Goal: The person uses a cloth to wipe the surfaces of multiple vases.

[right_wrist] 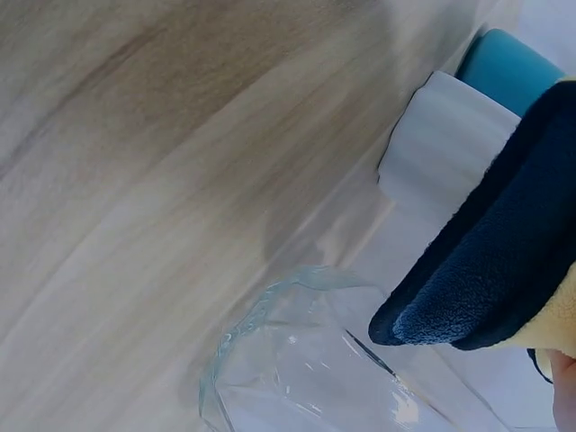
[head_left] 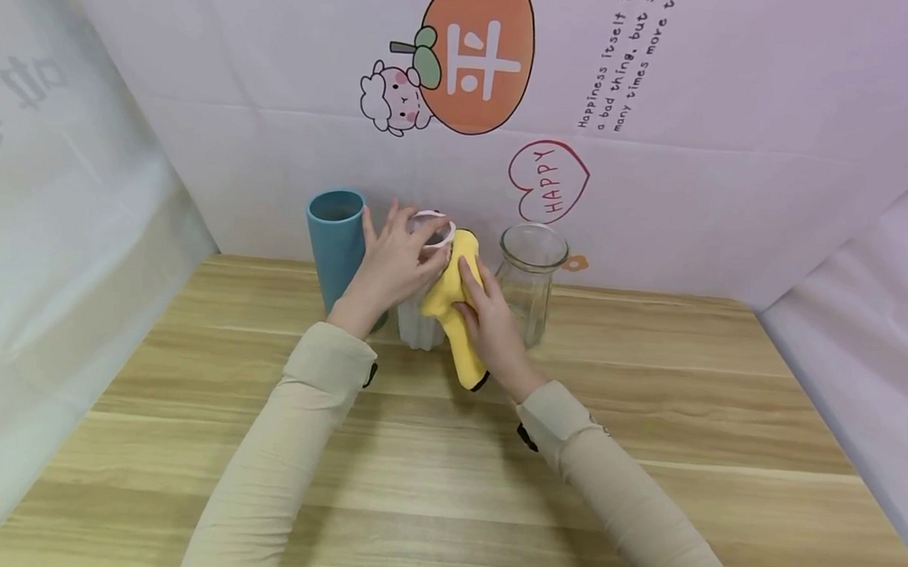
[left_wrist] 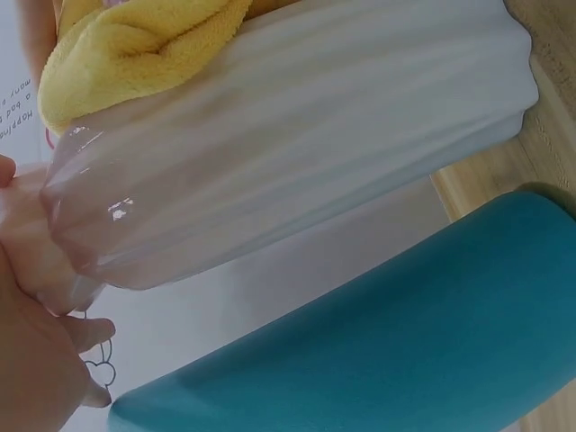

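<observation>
My left hand (head_left: 396, 263) grips the neck of a fluted vase (head_left: 420, 328), white below and pinkish near the top, its fingers spread around the rim. The vase stands upright on the table. My right hand (head_left: 492, 322) holds a bunched yellow cloth (head_left: 462, 355) with a dark blue underside against the right side of the vase. In the left wrist view, the cloth (left_wrist: 144, 58) lies against the vase's upper body. The dark side of the cloth hangs free in the right wrist view, and my right fingers are mostly hidden there.
A tall teal vase (head_left: 336, 254) stands close on the left, beside my left fingertips. To the right, behind my right hand, is a clear glass vase (head_left: 533, 257). Behind them rises a white printed backdrop (head_left: 279, 144), along the back edge of the wood-grain table (head_left: 418, 466).
</observation>
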Available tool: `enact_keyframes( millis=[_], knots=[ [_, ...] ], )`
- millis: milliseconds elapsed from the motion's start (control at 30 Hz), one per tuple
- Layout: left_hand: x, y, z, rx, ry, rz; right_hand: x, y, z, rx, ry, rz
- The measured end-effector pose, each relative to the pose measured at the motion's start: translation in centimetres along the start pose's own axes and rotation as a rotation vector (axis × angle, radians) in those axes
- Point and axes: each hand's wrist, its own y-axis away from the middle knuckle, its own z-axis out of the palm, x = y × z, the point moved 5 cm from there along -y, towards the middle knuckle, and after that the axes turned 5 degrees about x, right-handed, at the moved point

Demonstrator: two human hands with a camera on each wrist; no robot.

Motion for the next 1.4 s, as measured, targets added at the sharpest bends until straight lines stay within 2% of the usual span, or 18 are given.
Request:
enact_keyframes(
  millis=[100,200,267,400,467,500,600,900,1067,1167,1400],
  knots=[
    [-0.1,-0.1,0.0,-0.008,0.034,-0.006,0.1,0.0,0.1,-0.030,0.003,0.013],
    [-0.2,-0.1,0.0,-0.011,0.063,-0.003,0.6,0.4,0.7,-0.106,0.008,0.051],
    [-0.3,-0.1,0.0,-0.010,0.074,-0.001,1.2,1.0,1.3,-0.193,0.031,0.095],
    [-0.2,0.0,0.1,-0.015,0.088,0.005,2.8,2.7,2.8,-0.437,0.122,0.206],
    [-0.3,-0.1,0.1,-0.020,0.087,0.006,3.3,3.2,3.2,-0.514,0.147,0.243],
    [-0.3,-0.1,0.1,-0.023,0.084,0.004,3.4,3.3,3.3,-0.524,0.148,0.246],
    [-0.3,-0.2,0.2,-0.032,0.086,0.002,3.4,3.2,3.1,-0.462,0.128,0.217],
    [-0.1,-0.3,0.1,-0.063,0.149,0.004,2.3,1.6,1.4,-0.112,-0.034,0.037],
    [-0.1,-0.5,0.1,-0.081,0.158,0.007,1.2,0.5,0.2,0.017,-0.074,-0.015],
    [-0.2,-0.6,0.2,-0.086,0.170,0.007,0.7,0.0,-0.1,0.023,-0.079,-0.018],
    [-0.3,-0.6,0.2,-0.076,0.175,0.015,0.8,0.0,1.0,-0.135,-0.074,0.043]
  ],
)
